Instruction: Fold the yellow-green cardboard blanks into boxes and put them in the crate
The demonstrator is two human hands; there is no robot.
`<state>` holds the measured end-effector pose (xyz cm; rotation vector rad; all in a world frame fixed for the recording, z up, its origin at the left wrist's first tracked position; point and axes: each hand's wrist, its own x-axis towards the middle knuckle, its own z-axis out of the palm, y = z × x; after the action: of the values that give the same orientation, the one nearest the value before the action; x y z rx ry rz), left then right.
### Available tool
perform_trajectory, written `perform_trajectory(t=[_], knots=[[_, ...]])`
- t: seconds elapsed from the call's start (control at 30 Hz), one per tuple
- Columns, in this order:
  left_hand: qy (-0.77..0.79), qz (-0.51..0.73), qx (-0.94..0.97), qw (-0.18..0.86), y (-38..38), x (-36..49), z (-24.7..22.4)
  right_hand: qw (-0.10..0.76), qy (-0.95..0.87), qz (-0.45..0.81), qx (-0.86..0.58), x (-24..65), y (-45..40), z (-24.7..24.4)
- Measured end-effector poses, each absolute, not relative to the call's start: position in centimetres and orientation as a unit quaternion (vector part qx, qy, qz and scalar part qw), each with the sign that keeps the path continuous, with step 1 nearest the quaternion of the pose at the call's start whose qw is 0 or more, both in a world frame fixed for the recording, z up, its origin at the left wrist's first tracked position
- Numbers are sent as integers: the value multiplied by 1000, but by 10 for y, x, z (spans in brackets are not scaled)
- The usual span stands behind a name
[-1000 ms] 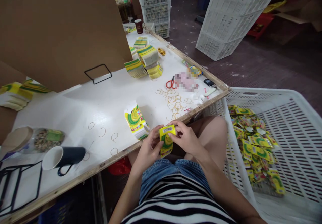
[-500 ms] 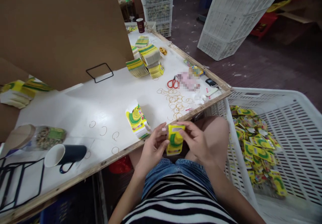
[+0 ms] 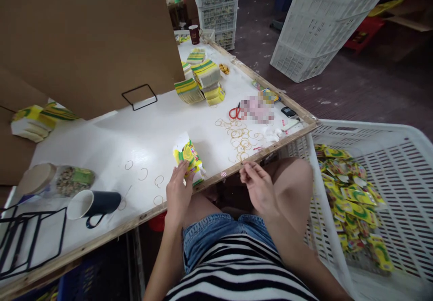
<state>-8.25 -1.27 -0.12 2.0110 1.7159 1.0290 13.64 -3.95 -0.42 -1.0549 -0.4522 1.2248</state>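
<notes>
My left hand (image 3: 179, 188) is on the near-left side of a stack of yellow and green cards (image 3: 193, 156), its fingers over the top card and its thumb low at the side. The stack lies at the table's front edge. My right hand (image 3: 257, 179) is held above my lap, just off the table edge, with thumb and fingertips pinched together; whatever is between them is too small to make out. Loose rubber bands (image 3: 241, 138) are spread on the table just beyond it.
Red-handled scissors (image 3: 234, 113) and a phone (image 3: 288, 111) lie farther back. More card bundles (image 3: 205, 73) stand by a cardboard sheet (image 3: 91, 39). A dark mug (image 3: 104, 203) lies on its side at left. At right, a white crate (image 3: 389, 134) holds yellow packets (image 3: 355, 201).
The yellow pack that both hands held is out of sight. My left hand has moved left onto the stack. My right hand has stayed near the table edge, its fingertips now pinched.
</notes>
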Motion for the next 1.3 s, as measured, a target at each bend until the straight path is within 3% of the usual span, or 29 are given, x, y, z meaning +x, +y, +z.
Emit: perform_trajectory(t=[0.33,0.5,0.7,0.8,0.97,1.13,1.3], knots=[[562,323,746,154,-13,-91,5,611,-265,587,-460,101,-23,-4],[558,314,743,196,-18,-84,5,554,-400,511,-521,75,-2,-20],[552,349,722,225,-24,-81,9,537,-461,463,-534,61,10,-26],[565,423,665,243,-28,-76,15,564,-436,481,-511,69,3,-21],[530,570,484,400,-23,-68,18,605,-380,533,-452,86,-15,-3],[434,529,405,607,-13,-62,17,599,-359,586,-412,90,-27,5],[374,512,375,676,-17,-57,17,597,-358,603,-389,91,-31,2]])
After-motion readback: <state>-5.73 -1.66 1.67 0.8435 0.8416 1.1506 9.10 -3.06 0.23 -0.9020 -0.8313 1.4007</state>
